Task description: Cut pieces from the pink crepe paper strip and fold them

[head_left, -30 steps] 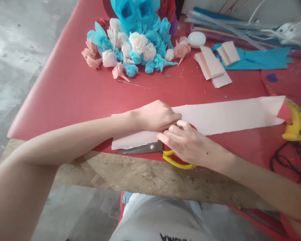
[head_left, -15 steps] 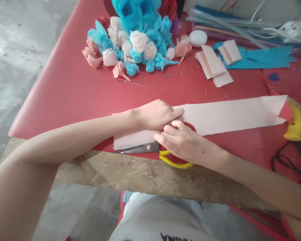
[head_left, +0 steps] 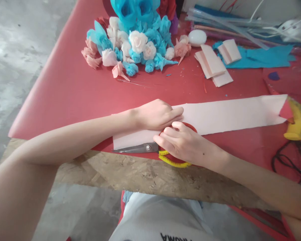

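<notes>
A long strip of pale pink paper [head_left: 223, 115] lies across the red table cover [head_left: 65, 97]. My left hand [head_left: 157, 114] rests on the strip's left part with its fingers curled down, pressing the paper. Just below it, my right hand [head_left: 183, 144] is closed over the red and yellow handles of the scissors [head_left: 142, 148]. The scissors lie flat with their shut blades pointing left along the strip's lower edge.
A heap of blue, white and pink paper flowers [head_left: 137, 43] stands at the back. Folded pink paper pieces [head_left: 213, 65], blue paper [head_left: 266, 57] and a white egg-shaped object [head_left: 197, 37] lie at the back right. A yellow glue gun [head_left: 297, 122] and black cord [head_left: 288, 160] are at the right. Bare chipboard [head_left: 140, 177] forms the near edge.
My right hand has slid slightly left and settled more over the scissor handles. The left hand's fingers have stretched a little to the right on the paper.
</notes>
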Motion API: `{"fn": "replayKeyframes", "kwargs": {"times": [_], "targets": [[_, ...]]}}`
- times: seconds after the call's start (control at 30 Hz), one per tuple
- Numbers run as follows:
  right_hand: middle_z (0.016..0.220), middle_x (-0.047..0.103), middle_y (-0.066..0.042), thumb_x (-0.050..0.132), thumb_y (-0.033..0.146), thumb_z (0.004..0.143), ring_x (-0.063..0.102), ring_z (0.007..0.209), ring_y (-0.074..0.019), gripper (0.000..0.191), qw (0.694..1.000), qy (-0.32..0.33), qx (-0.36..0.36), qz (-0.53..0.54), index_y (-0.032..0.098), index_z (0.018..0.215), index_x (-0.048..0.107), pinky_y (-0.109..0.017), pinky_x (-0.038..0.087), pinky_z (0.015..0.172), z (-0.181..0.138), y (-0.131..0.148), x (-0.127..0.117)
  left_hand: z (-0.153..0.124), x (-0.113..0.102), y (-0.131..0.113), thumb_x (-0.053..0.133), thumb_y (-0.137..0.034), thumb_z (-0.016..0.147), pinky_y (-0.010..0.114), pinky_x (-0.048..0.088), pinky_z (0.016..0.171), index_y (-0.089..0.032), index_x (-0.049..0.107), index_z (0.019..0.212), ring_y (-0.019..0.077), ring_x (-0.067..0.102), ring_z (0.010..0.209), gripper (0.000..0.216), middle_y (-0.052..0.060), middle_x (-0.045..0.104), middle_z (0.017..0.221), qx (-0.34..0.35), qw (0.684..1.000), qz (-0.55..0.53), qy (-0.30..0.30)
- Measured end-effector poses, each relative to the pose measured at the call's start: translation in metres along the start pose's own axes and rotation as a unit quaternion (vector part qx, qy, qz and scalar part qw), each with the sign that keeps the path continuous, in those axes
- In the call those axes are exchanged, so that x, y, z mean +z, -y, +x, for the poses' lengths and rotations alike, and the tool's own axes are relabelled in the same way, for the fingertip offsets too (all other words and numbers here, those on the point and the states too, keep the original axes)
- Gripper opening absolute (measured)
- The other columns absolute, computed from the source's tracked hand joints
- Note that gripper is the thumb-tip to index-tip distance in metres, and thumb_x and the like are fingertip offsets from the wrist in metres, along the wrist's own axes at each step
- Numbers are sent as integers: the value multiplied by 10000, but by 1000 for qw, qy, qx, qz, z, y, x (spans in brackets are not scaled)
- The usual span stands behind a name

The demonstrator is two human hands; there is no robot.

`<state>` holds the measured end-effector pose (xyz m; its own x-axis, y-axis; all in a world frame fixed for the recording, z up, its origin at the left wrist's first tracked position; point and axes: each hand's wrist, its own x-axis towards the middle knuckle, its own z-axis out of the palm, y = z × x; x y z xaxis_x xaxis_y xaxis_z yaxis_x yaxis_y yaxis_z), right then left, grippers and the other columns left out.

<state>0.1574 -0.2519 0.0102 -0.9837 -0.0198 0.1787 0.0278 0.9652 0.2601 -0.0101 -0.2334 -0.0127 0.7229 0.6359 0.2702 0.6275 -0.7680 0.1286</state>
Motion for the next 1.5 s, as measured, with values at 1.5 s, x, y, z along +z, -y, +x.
{"fn": "replayKeyframes", "kwargs": {"times": [1.5], "targets": [[719,626,-5,497,179,772,594,672,-165,171,890,-90,431,120,218,938,510,-266,425,628,-90,-38,-20,-4,-9,5,434,-349,924,223,363,537,-158,514,846,119,534,542,221,1,603,631,3,993,-110,49]]}}
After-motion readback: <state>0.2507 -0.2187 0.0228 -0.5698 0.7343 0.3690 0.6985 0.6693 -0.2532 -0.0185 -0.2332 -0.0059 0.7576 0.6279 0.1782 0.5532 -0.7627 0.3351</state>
